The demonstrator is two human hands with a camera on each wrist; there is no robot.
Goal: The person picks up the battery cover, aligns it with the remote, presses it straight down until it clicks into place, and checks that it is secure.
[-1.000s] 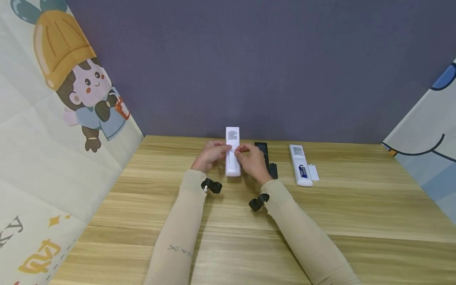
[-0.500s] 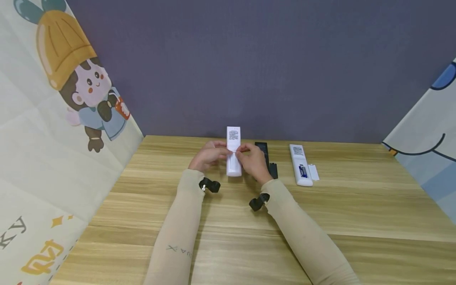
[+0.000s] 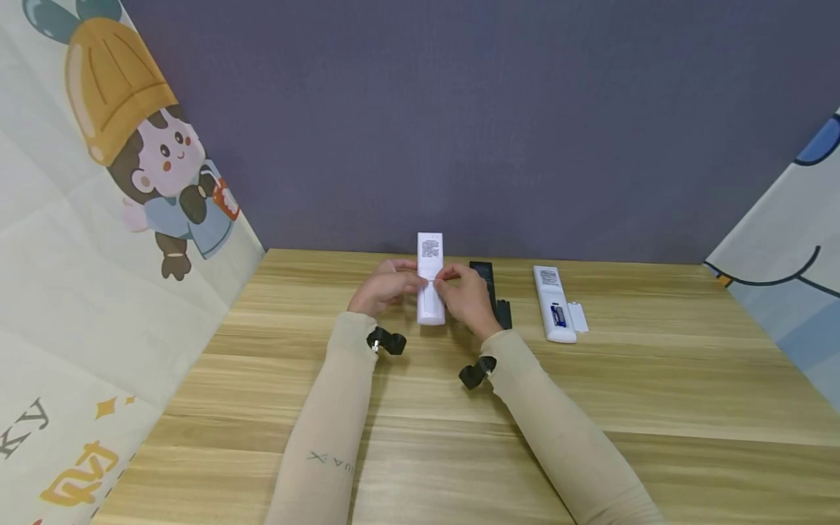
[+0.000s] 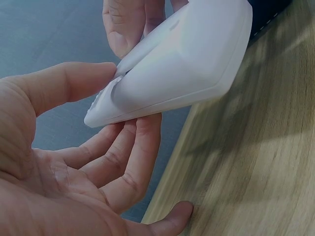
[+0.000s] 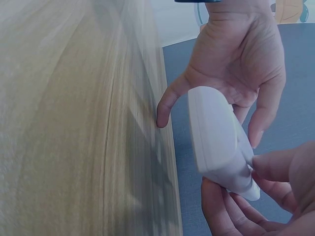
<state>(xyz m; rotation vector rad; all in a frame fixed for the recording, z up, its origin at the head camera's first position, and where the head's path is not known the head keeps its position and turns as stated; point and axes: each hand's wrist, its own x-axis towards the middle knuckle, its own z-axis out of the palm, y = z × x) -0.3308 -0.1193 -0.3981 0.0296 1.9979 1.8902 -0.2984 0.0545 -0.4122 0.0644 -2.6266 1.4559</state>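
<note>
While the left hand (image 3: 383, 286) and right hand (image 3: 467, 294) both pinch the white plastic bar-shaped remote (image 3: 431, 300), fingers curled, it's pretty much midway between them by the wood-grain tabletop's (image 3: 420, 415) far edge, long axis pointing forward, neither hand nearer.

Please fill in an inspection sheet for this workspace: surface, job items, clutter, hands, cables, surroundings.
Surface: wood-grain table.
Job items: held white remote, label side facing the person; whether its battery cover is fully seated cannot be told.
Clutter: black remote, partly hidden, with a black cover beside it; further right, open white remote with batteries in its bay, white cover alongside.
Hands: left hand and right hand both grip the held remote, thumbs on its back; black wrist cameras worn on both wrists.
Cables: nothing seen.
Surroundings: dark wall behind; cartoon-printed sheets at both sides.
</note>
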